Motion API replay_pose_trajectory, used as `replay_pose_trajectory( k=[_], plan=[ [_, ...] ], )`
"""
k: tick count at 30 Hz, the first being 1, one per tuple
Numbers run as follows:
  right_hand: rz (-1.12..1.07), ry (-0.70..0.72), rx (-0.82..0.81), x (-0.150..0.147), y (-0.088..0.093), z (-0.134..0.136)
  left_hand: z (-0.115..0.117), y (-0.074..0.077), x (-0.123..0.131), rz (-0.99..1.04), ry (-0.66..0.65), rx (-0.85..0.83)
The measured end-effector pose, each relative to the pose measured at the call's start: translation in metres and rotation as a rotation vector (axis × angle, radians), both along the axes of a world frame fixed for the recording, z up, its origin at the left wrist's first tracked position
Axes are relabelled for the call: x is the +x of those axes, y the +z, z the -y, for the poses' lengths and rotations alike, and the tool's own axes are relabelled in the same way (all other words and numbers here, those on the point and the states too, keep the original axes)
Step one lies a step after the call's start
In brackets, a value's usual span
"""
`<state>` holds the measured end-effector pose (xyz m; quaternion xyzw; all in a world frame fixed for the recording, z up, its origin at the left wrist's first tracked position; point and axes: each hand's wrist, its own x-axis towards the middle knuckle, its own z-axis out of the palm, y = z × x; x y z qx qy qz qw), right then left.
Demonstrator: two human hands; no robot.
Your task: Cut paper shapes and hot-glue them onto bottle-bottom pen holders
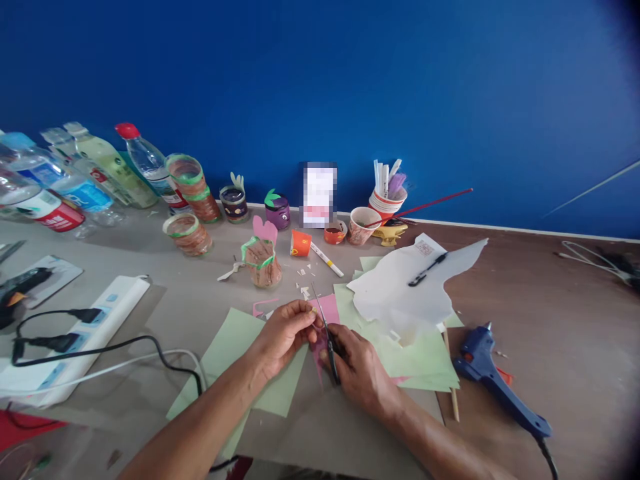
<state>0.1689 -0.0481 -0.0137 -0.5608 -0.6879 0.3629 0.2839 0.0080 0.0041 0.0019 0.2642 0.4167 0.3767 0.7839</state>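
My left hand (283, 333) pinches a small pale scrap of paper (313, 311) just above the table. My right hand (357, 370) is closed around a pair of scissors (326, 330), whose thin blades point up towards that scrap. Under both hands lie a pink sheet (330, 308) and light green sheets (235, 343). Small white paper cuttings (304, 288) are scattered just beyond the hands.
A blue glue gun (493, 380) lies at the right, beside a white sheet (405, 293) with a black pen. Decorated cups (263, 261) and jars, plastic bottles (145, 163) and a cup of sticks (386, 200) line the blue wall. A white power strip (75, 333) with black cables sits at the left.
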Motion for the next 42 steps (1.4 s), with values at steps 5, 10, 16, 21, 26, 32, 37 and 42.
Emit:
replay_pose_trajectory(
  k=[5,10,16,21,26,32,37,42],
  plan=[
    [-0.1,-0.053,-0.005,0.004,-0.004,0.001,-0.001,0.002,-0.001,-0.019,0.043,-0.012],
    [-0.165,-0.07,-0.053,0.007,-0.002,-0.001,-0.002,0.003,-0.001,-0.019,0.091,0.012],
    [-0.127,-0.038,-0.055,0.007,0.005,-0.003,-0.002,0.0,-0.001,-0.108,0.105,0.101],
    [-0.162,-0.046,-0.072,0.007,0.007,-0.004,-0.001,-0.002,-0.002,-0.215,0.106,0.181],
    [-0.297,-0.072,-0.112,0.008,0.004,-0.002,0.0,0.0,-0.002,-0.216,0.12,0.191],
    [-0.341,-0.081,-0.154,0.007,0.005,-0.001,0.0,0.003,-0.001,-0.232,0.123,0.185],
    [-0.333,-0.072,-0.16,0.005,0.007,-0.002,-0.001,0.003,-0.001,-0.239,0.143,0.198],
    [-0.359,-0.044,-0.184,0.009,0.011,-0.001,-0.002,0.001,-0.001,-0.279,0.159,0.223]
  ],
)
